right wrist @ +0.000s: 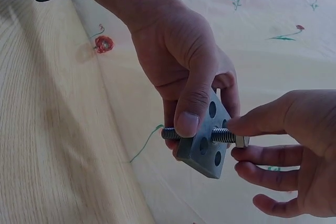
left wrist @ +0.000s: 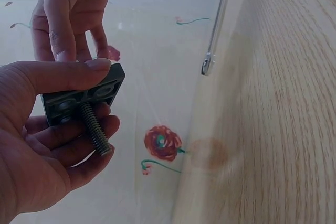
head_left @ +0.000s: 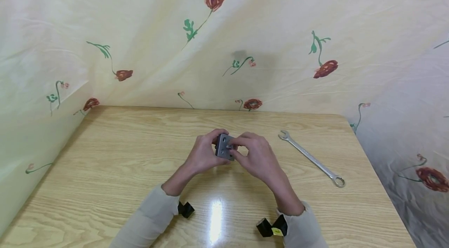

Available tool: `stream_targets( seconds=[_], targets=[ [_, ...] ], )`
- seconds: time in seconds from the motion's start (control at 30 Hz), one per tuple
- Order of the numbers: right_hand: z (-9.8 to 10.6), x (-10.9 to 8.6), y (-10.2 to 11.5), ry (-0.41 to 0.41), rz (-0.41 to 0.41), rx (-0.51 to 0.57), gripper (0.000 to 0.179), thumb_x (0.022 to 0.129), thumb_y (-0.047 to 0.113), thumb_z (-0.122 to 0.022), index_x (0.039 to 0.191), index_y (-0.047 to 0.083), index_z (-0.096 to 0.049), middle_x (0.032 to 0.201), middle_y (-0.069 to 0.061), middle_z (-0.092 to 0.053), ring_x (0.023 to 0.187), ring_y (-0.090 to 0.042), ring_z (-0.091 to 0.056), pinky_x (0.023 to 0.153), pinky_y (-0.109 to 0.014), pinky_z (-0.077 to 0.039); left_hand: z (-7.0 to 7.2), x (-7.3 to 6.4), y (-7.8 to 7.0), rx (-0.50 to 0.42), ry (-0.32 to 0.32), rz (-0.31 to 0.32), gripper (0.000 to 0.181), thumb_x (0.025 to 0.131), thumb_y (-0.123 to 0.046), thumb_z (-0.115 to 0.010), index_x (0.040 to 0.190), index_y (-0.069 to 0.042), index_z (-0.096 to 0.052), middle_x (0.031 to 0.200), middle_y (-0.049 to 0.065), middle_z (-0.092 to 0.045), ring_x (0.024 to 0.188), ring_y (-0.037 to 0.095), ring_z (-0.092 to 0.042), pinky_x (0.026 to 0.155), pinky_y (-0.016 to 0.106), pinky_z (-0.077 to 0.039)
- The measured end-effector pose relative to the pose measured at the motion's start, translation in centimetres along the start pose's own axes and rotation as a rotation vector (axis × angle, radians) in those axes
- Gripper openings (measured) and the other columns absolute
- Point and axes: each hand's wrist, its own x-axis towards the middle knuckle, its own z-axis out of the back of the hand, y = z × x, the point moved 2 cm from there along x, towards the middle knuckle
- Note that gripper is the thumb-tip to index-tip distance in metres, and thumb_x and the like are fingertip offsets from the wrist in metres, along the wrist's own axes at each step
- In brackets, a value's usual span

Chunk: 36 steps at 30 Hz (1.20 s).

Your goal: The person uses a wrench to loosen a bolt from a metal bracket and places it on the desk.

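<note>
Gripping the rectangular grey metal plate with drilled holes (right wrist: 206,128) — your left hand (head_left: 205,154), fingers curled round its edges. Your right hand (head_left: 258,155), fingers nearly closed, pinches the silver hex-head bolt (right wrist: 226,136) through the plate. Pale wood-grain table (head_left: 122,162) below plate, silver steel wrench (head_left: 308,156) right of it.

The left forearm (head_left: 149,217) and the right forearm (head_left: 303,226) are slanting forward and inward, their pale sleeves ending short of the bare left wrist (head_left: 177,182) and right wrist (head_left: 285,195). The left hand (head_left: 203,153) is gripping firmly, its thumb (left wrist: 65,75) lying nearly straight while its fingers (left wrist: 73,150) are curling on the opposite side. The right hand (head_left: 257,152) is facing it at close range, its thumb and index finger pinching together from either side; in the right wrist view, its other visible fingers are bending loosely below that pinch.
</note>
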Motion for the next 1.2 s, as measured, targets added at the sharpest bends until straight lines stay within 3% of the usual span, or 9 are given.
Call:
stream_targets(
  seconds=[0.4,0.5,0.63,0.73,0.83,1.0,1.2],
  targets=[
    [-0.17,0.12,0.12,-0.046,0.130,0.023,0.018,0.071,-0.003,-0.077,0.083,0.010,-0.076,0.092,-0.005,-0.070,0.087,-0.018,-0.065,0.077,-0.036,-0.053,-0.02,0.04,-0.04,0.005,0.010,-0.022,0.069,0.063,-0.005,-0.087,0.124,-0.003,-0.057,0.104,0.014,-0.073,0.087,0.025,-0.071,0.077,0.043,-0.057],
    [0.03,0.06,0.07,-0.032,0.104,0.021,0.022,0.071,0.001,-0.080,0.090,0.011,-0.075,0.097,-0.005,-0.069,0.090,-0.019,-0.065,0.079,-0.036,-0.054,0.01,0.07,-0.06,0.008,0.005,-0.021,0.069,0.062,-0.004,-0.087,0.124,-0.003,-0.057,0.103,0.014,-0.073,0.087,0.025,-0.070,0.077,0.040,-0.057],
    [0.25,0.02,-0.12,0.019,-0.011,0.022,0.030,0.076,0.018,-0.081,0.105,0.013,-0.072,0.100,-0.004,-0.068,0.090,-0.019,-0.064,0.076,-0.033,-0.052,0.07,0.07,-0.08,0.013,-0.010,-0.024,0.069,0.061,-0.004,-0.088,0.122,-0.005,-0.058,0.103,0.012,-0.073,0.087,0.024,-0.071,0.077,0.036,-0.057],
    [0.28,0.03,-0.27,0.073,-0.121,0.028,0.034,0.080,0.031,-0.078,0.109,0.014,-0.070,0.093,-0.002,-0.069,0.081,-0.015,-0.060,0.068,-0.026,-0.046,0.06,0.04,-0.08,0.008,-0.015,-0.022,0.068,0.061,-0.003,-0.088,0.122,-0.004,-0.058,0.104,0.013,-0.073,0.087,0.024,-0.071,0.076,0.037,-0.057],
    [0.17,0.09,-0.37,0.105,-0.182,0.032,0.032,0.082,0.036,-0.075,0.104,0.013,-0.071,0.081,0.000,-0.069,0.070,-0.010,-0.056,0.060,-0.022,-0.041,0.00,0.03,-0.02,0.002,-0.013,-0.012,0.068,0.061,-0.003,-0.087,0.122,-0.005,-0.058,0.103,0.015,-0.072,0.087,0.025,-0.070,0.075,0.041,-0.057],
    [0.00,0.18,-0.18,0.095,-0.184,0.032,0.023,0.086,0.031,-0.072,0.097,0.011,-0.074,0.072,0.003,-0.068,0.063,-0.004,-0.053,0.055,-0.019,-0.040,-0.03,0.03,-0.03,0.007,-0.003,0.005,0.070,0.060,-0.003,-0.088,0.124,-0.007,-0.057,0.105,0.015,-0.072,0.088,0.025,-0.070,0.075,0.038,-0.057],
    [0.02,-0.02,0.07,0.040,-0.099,0.005,0.018,0.082,0.020,-0.077,0.098,0.011,-0.076,0.082,-0.001,-0.073,0.073,-0.011,-0.064,0.064,-0.026,-0.047,-0.07,0.02,-0.02,-0.013,-0.005,-0.009,0.070,0.060,-0.002,-0.088,0.123,-0.004,-0.058,0.106,0.017,-0.072,0.088,0.027,-0.070,0.078,0.049,-0.056]
  ],
)
